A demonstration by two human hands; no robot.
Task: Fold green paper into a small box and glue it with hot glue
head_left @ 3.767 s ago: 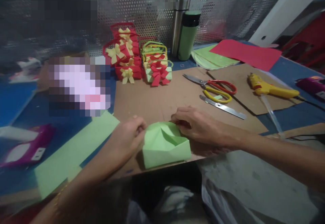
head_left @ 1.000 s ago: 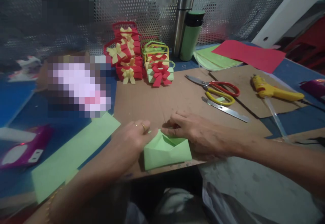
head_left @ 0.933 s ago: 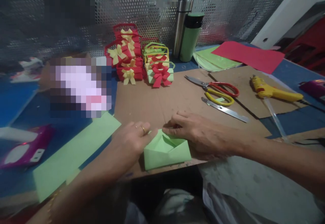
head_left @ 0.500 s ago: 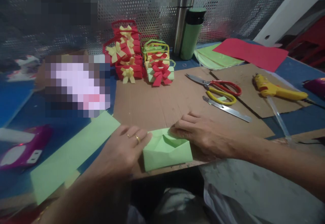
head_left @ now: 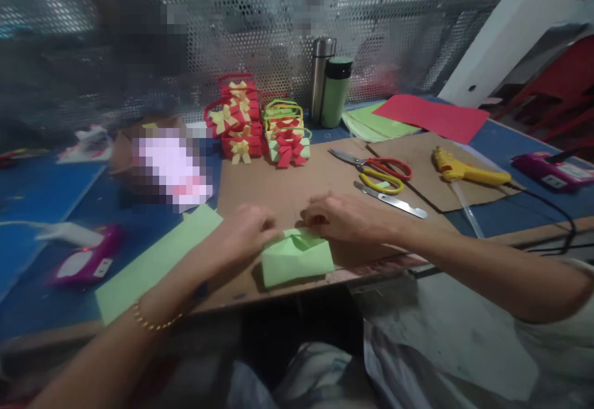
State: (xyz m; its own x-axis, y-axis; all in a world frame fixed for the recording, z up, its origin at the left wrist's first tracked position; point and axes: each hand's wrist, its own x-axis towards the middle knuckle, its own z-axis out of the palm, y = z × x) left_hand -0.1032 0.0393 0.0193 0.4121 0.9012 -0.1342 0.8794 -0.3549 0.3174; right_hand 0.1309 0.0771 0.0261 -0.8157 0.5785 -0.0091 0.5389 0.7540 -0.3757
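Two hands on my feed: left hand [head_left: 245,229] and right hand [head_left: 348,217] pinch folded green paper [head_left: 297,265] along far edge. Folding step, I judge; calls for even pressure.

Pale green folded box-like piece [head_left: 297,265] nr table's front edge: paper, matt, smooth w/ crisp creases. Tan flat sheet [head_left: 260,189] under it: cardboard, matt. Tall silver cylindrical flask [head_left: 319,84] nr table's back edge: metal, glossy. Green cylindrical bottle w/ black collar [head_left: 335,96] beside it: softer sheen, material unclear. Red-and-yellow-handled scissors [head_left: 371,164]: bare metal blades, plastic-looking grips. Yellow pistol-shaped glue gun [head_left: 471,171], twd table's right edge: plastic, smooth. Grey perforated panel [head_left: 394,31] behind: metal, shiny, patchy.
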